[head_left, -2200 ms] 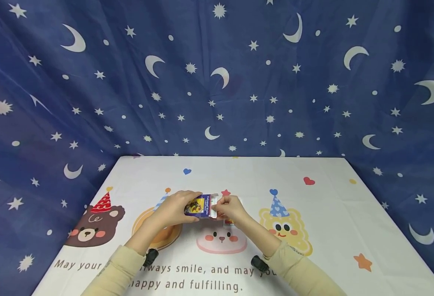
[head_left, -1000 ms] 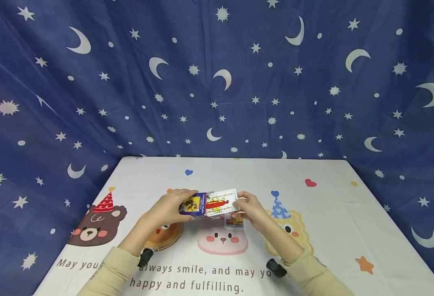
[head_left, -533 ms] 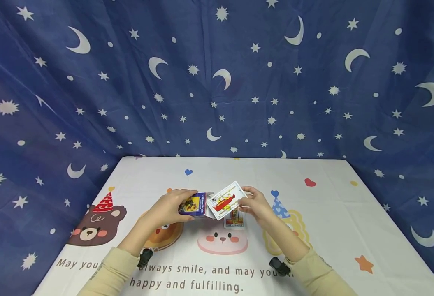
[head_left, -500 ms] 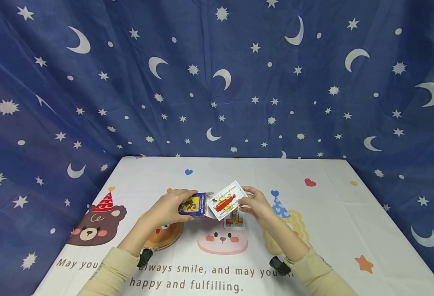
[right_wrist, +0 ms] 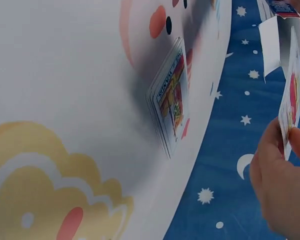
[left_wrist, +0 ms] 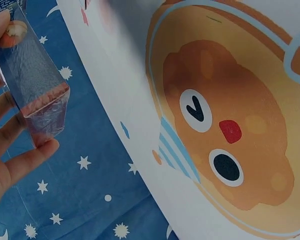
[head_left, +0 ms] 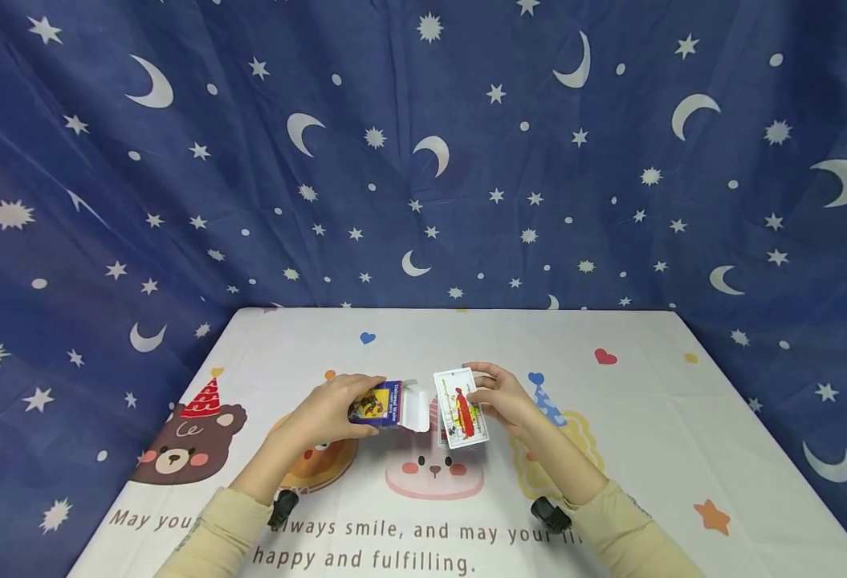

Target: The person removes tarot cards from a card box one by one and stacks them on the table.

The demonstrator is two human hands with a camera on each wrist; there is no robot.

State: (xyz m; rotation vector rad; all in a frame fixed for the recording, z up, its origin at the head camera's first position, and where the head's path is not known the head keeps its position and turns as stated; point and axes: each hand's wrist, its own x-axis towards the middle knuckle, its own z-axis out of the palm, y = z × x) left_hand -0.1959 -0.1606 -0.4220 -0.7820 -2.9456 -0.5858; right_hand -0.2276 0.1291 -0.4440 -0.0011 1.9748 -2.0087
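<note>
My left hand (head_left: 327, 411) grips a blue tarot card box (head_left: 378, 403) by its left part, with its white flap hanging open toward the right. In the left wrist view the fingers curl round the clear-wrapped box (left_wrist: 35, 75). My right hand (head_left: 506, 399) pinches tarot cards (head_left: 459, 405) by their right edge, a red figure facing up. They look like a thin packet; how many is unclear. Beneath them a small stack of tarot cards (right_wrist: 171, 102) lies face up on the table, mostly hidden in the head view but plain in the right wrist view.
A white cloth with printed cartoon animals and lettering covers the table (head_left: 539, 337). Behind it hangs a dark blue curtain (head_left: 481, 265) with moons and stars. Black wrist cameras sit under both forearms, the right camera (head_left: 550, 514) low over the cloth.
My right hand has drawn the tarot cards rightward out of the box and turned them from sideways to nearly upright, over the stack. The left hand stays nearly in place, holding the box.
</note>
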